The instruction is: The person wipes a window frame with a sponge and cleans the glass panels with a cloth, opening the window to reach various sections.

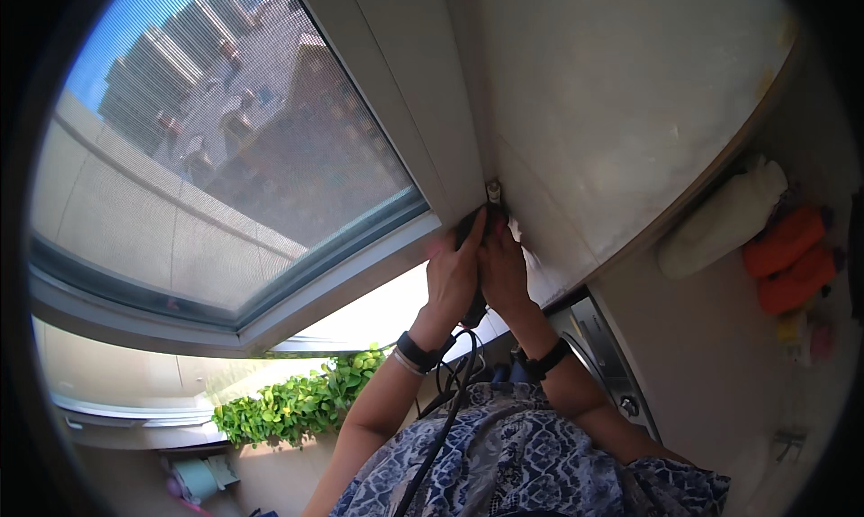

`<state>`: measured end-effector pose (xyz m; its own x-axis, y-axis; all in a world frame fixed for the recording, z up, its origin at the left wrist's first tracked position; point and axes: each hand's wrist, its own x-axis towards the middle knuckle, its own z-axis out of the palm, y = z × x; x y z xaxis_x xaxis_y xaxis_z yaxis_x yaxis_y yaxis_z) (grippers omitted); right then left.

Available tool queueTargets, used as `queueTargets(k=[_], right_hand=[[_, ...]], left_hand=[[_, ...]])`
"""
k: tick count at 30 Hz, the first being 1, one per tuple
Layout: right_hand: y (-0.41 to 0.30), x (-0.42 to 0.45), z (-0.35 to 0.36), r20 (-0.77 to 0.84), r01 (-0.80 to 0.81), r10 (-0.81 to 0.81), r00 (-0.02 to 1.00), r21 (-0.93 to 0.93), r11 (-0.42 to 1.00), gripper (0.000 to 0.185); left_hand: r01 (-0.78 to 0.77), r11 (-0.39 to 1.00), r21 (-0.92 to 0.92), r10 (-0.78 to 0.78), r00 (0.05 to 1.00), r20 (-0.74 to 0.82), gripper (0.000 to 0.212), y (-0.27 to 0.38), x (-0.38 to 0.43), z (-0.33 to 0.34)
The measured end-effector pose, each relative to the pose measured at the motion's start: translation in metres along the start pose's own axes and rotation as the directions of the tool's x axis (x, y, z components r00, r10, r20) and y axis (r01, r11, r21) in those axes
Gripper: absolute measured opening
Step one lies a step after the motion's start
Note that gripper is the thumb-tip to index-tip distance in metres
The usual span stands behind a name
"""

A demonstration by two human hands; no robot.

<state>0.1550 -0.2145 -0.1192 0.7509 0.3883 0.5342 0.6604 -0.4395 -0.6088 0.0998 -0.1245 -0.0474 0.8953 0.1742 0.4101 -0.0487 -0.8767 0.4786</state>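
Both my hands are raised together in the corner where the window frame meets the wall. My left hand and my right hand lie side by side around a dark object, mostly hidden by the fingers; its kind I cannot tell. A small metal fitting on the wall sits just above my fingertips. From below my hands a black cable runs down over my patterned shirt. Black bands circle both wrists.
A screened window fills the left side. Leafy green plants stand below it. At the right are a washing machine, a pale rolled item and orange items. A light blue container is at lower left.
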Motion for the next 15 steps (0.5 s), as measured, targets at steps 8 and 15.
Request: queueTargets(k=[8,15], right_hand=[[-0.001,-0.002,0.005,0.061,-0.087,0.079,0.995,0.152,0.985,0.042],[0.017,-0.025,0.030,-0.017,-0.180,0.198,0.980,0.356,0.917,0.036]], left_hand=[[-0.004,0.995,0.099,0.008,0.999,-0.037,0.057,-0.011,-0.003,0.012],[0.065,0.984,0.165,-0.086,0.989,0.124,0.051,-0.003,-0.006,0.014]])
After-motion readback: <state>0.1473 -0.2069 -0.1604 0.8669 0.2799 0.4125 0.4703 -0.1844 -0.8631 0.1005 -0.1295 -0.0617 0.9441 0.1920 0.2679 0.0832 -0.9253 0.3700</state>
